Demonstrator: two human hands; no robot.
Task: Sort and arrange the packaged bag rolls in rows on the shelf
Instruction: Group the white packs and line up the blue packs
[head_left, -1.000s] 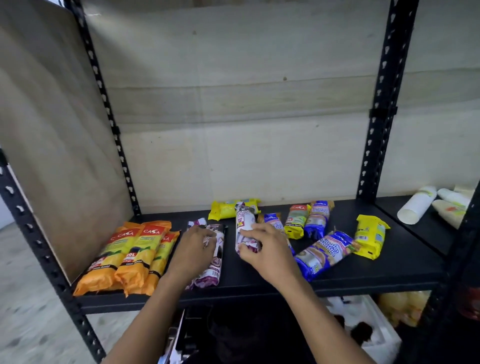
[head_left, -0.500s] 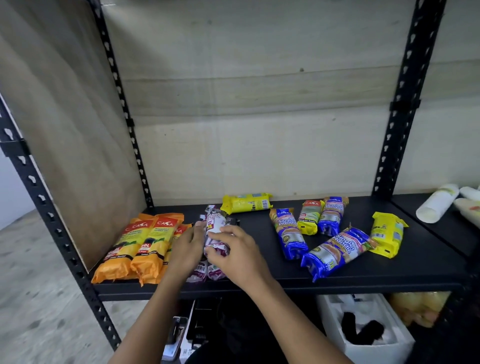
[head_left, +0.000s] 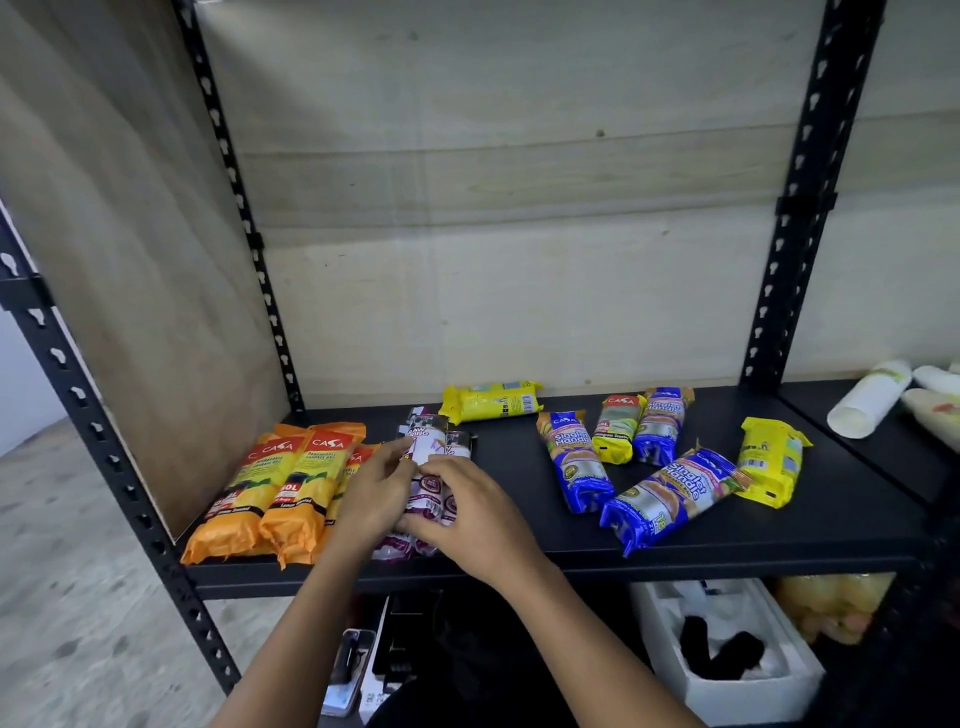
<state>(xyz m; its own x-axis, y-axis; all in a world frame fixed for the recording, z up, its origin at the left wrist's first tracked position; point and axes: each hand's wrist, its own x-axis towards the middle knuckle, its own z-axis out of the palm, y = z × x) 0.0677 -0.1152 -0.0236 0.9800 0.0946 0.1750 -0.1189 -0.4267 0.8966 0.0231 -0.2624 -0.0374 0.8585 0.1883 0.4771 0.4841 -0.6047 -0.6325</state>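
On the black shelf (head_left: 779, 525) across the lower half of the frame, our left hand (head_left: 371, 493) and right hand (head_left: 470, 512) meet at centre-left over the white-and-purple rolls (head_left: 428, 441). Our left grip curls partway around the upper end of one of these packs, fingers touching its wrapper; our right grip lies cupped over the lower ends, and we cannot tell whether it truly clasps a pack or only presses on it. Just left of our hands, three orange rolls (head_left: 291, 483) lie side by side in a row, reaching the shelf's front edge. Toward the back sits a yellow roll (head_left: 491, 400) lying crosswise. Right of centre, three blue rolls (head_left: 571, 460) and one green-and-yellow roll (head_left: 615, 428) lie loosely, one blue pack slanted. Another yellow pack (head_left: 771, 460) rests at the right, just beside the slanted blue one.
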